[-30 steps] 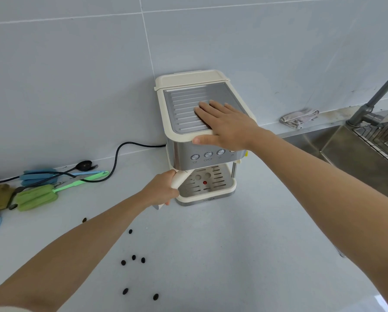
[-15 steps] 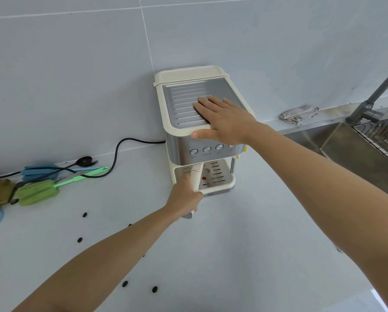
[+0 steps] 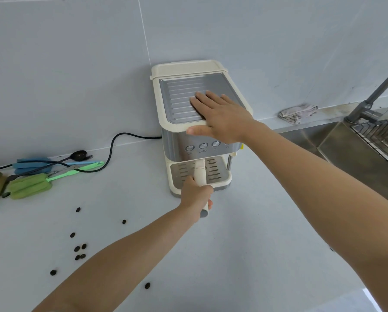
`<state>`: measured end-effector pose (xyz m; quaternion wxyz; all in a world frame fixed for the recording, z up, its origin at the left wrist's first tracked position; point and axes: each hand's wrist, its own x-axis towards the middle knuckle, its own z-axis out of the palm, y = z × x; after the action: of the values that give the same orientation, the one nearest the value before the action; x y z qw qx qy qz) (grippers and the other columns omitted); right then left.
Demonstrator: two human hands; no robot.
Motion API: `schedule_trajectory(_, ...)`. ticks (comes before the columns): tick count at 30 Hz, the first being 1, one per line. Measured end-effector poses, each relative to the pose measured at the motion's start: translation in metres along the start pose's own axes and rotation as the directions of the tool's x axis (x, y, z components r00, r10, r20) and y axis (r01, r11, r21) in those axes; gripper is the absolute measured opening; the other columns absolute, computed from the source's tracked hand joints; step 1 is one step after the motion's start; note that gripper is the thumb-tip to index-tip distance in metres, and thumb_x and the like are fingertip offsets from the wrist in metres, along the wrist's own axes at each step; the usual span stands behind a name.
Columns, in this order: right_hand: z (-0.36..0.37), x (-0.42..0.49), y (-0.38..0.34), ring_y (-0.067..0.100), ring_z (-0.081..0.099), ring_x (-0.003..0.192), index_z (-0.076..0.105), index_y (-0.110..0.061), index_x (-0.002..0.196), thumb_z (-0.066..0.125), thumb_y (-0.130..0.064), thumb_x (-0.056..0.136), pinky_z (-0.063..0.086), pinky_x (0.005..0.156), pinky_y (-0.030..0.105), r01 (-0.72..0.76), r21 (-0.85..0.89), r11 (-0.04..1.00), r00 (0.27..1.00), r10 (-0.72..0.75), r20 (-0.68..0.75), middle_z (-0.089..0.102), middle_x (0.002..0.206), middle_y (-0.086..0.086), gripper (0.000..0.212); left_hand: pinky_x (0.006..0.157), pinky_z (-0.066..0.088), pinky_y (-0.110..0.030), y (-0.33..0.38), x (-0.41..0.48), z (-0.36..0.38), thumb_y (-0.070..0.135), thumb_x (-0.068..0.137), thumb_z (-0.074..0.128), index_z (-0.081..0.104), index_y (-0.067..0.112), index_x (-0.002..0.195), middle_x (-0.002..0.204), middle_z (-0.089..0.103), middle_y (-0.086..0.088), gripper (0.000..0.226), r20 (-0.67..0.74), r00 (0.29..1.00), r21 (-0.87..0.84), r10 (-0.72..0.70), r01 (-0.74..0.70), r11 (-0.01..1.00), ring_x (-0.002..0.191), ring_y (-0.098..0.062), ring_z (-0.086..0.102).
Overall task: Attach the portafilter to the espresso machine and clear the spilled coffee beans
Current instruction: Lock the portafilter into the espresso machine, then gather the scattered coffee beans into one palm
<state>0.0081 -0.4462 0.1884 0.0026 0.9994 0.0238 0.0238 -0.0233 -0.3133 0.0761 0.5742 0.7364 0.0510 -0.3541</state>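
A cream and steel espresso machine (image 3: 177, 140) stands against the tiled wall. My right hand (image 3: 220, 118) lies flat on its ribbed top plate, fingers spread, thumb over the front edge. My left hand (image 3: 195, 197) grips the cream handle of the portafilter (image 3: 199, 174), which points straight out toward me from under the machine's front, above the drip tray (image 3: 220, 174). The portafilter's head is hidden under the machine. Several dark coffee beans (image 3: 80, 252) lie scattered on the white counter to the left of my left arm.
Green and blue cleaning brushes (image 3: 28, 186), a black spoon (image 3: 78, 155) and a black power cord (image 3: 111, 149) lie at the left by the wall. A crumpled cloth (image 3: 297, 112) rests behind a steel sink (image 3: 355, 149) with a tap (image 3: 368, 102) at the right.
My left hand has swung the portafilter handle from the machine's left corner round to the middle, so it now points straight at me. My right hand stays on the top.
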Motion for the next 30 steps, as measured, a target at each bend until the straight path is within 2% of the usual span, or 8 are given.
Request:
schedule_trajectory(5, -0.001, -0.001, 0.001, 0.024, 0.007, 0.142, 0.012, -0.016, 0.143, 0.025, -0.064, 0.084, 0.009, 0.114, 0.043, 0.009, 0.001, 1.0, 1.0, -0.009, -0.003, 0.012, 0.155, 0.004, 0.077, 0.043, 0.037, -0.02, 0.0, -0.003, 0.014, 0.001, 0.076, 0.045, 0.04, 0.014, 0.094, 0.088, 0.052, -0.009, 0.022, -0.077, 0.997, 0.004, 0.018, -0.017, 1.0, 0.042, -0.016, 0.045)
schedule_trajectory(11, 0.0, -0.001, 0.0, 0.025, 0.008, 0.142, 0.013, -0.015, 0.143, 0.025, -0.063, 0.085, 0.01, 0.114, 0.042, 0.005, 0.001, 1.0, 1.0, -0.005, -0.008, 0.013, 0.155, 0.004, 0.076, 0.044, 0.037, -0.02, 0.0, -0.006, 0.021, 0.001, 0.077, 0.044, 0.038, 0.013, 0.093, 0.09, 0.053, -0.008, 0.021, -0.126, 0.991, 0.002, 0.04, -0.04, 0.999, 0.043, -0.018, 0.046)
schedule_trajectory(18, -0.002, -0.004, -0.002, 0.024, 0.009, 0.142, 0.013, -0.015, 0.143, 0.025, -0.061, 0.087, 0.012, 0.113, 0.042, 0.0, -0.02, 1.0, 1.0, 0.0, -0.009, 0.014, 0.155, 0.004, 0.074, 0.047, 0.041, -0.022, 0.001, -0.007, 0.014, 0.005, 0.079, 0.045, 0.037, 0.013, 0.097, 0.096, 0.052, -0.009, 0.022, -0.042, 0.997, 0.083, 0.059, -0.055, 0.995, 0.046, -0.019, 0.05)
schedule_trajectory(20, -0.003, -0.005, -0.002, 0.024, 0.01, 0.142, 0.014, -0.013, 0.143, 0.026, -0.06, 0.087, 0.012, 0.113, 0.041, 0.003, -0.024, 1.0, 1.0, -0.004, -0.018, 0.016, 0.154, 0.005, 0.074, 0.055, 0.048, -0.029, 0.001, -0.007, 0.01, 0.009, 0.081, 0.047, 0.038, 0.01, 0.103, 0.102, 0.056, -0.015, 0.024, 0.003, 0.997, 0.139, 0.083, -0.082, 0.987, 0.054, -0.024, 0.055)
schedule_trajectory(22, -0.003, -0.006, -0.002, 0.022, 0.01, 0.142, 0.014, -0.012, 0.143, 0.025, -0.06, 0.087, 0.012, 0.114, 0.04, -0.001, -0.03, 1.0, 1.0, 0.001, -0.014, 0.015, 0.154, 0.005, 0.074, 0.072, 0.049, -0.038, 0.001, -0.007, 0.006, 0.019, 0.085, 0.05, 0.037, 0.006, 0.113, 0.115, 0.057, -0.019, 0.034, 0.05, 0.992, 0.227, 0.115, -0.123, 0.966, 0.077, -0.03, 0.058)
schedule_trajectory(24, -0.003, -0.007, -0.005, 0.021, 0.008, 0.142, 0.014, -0.011, 0.143, 0.025, -0.059, 0.088, 0.01, 0.115, 0.04, -0.012, -0.023, 1.0, 1.0, 0.012, -0.013, 0.013, 0.155, 0.006, 0.074, 0.078, 0.042, -0.035, 0.001, -0.009, -0.003, 0.034, 0.088, 0.047, 0.034, 0.007, 0.121, 0.122, 0.053, -0.014, 0.045, 0.101, 0.986, 0.384, 0.133, -0.162, 0.909, 0.094, -0.028, 0.052)
schedule_trajectory(27, -0.001, -0.011, -0.012, 0.023, 0.006, 0.143, 0.011, -0.009, 0.143, 0.026, -0.056, 0.09, 0.005, 0.115, 0.039, -0.049, -0.01, 0.999, 0.998, 0.048, -0.046, 0.009, 0.155, 0.01, 0.073, 0.081, 0.035, -0.03, 0.0, -0.009, -0.025, 0.052, 0.09, 0.031, 0.022, 0.018, 0.139, 0.134, 0.048, -0.01, 0.06, 0.23, 0.967, 0.649, 0.112, -0.238, 0.723, 0.113, -0.03, 0.049)
schedule_trajectory(30, -0.003, -0.015, -0.024, 0.025, 0.002, 0.143, 0.006, -0.006, 0.143, 0.025, -0.052, 0.092, 0.002, 0.115, 0.04, -0.097, 0.001, 0.995, 0.995, 0.097, -0.039, 0.005, 0.155, 0.014, 0.071, 0.1, 0.032, -0.037, -0.002, -0.007, -0.054, 0.05, 0.094, 0.021, 0.008, 0.027, 0.145, 0.151, 0.03, -0.004, 0.058, 0.342, 0.93, 0.746, 0.135, -0.356, 0.563, 0.131, -0.029, 0.037)
